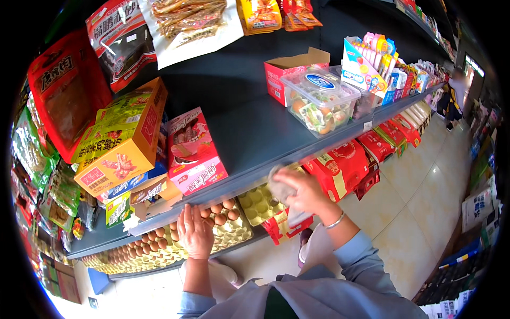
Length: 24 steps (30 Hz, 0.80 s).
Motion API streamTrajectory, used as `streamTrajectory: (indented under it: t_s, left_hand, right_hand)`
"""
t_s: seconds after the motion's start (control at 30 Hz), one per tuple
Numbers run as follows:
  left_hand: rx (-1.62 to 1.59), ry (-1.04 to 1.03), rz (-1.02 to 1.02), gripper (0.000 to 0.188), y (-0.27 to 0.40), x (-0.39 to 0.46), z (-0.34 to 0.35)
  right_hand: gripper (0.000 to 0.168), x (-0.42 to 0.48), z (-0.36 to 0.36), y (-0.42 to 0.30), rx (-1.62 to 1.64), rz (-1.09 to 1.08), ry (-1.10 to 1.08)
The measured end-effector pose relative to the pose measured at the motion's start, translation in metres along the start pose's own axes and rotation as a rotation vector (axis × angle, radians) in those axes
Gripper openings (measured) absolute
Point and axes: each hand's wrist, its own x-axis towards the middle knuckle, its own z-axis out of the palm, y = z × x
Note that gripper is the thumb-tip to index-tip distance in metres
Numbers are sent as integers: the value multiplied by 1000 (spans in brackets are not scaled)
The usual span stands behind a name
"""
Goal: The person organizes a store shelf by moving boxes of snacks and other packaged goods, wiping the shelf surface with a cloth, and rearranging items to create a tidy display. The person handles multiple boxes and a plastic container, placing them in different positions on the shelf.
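My right hand point(305, 191) grips a grey cloth point(283, 189) against the clear front strip of the dark metal shelf point(235, 127). Part of the cloth hangs below my palm. My left hand point(196, 231) rests flat at the shelf's front edge, fingers pointing up and holding nothing, just below a pink snack box point(195, 155). Left of that box stands an orange and yellow snack box point(119, 147). To the right on the shelf are a clear lidded plastic tub point(320, 103) of wrapped sweets and an open pink carton point(275, 81).
Brown eggs point(221, 218) in stacked trays fill the level below, beside an egg tray point(257, 205) with bare cups. Red packages point(336, 167) lie right of them. Bagged foods point(71, 91) crowd the left. A person point(454, 95) is far down the tiled aisle point(410, 179).
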Motion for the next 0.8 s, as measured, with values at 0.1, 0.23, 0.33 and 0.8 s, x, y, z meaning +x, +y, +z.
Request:
streamTrajectory:
  t_s: [0.1,0.23,0.33,0.8]
  left_hand:
    - [-22,-26,10,49,-5,-5,0]
    - [-22,-21,5,48,-1,-3,2]
    - [-30,-5,-9,48,2,-3,4]
    - [80,-20,10,51,4,-3,7]
  right_hand:
    - [49,-21,5,5,521,310,27]
    - [42,-56,-14,107,1230,659,540]
    - [39,-63,-44,149,1534,643,763]
    - [61,-58,-16,155,1268,474,160]
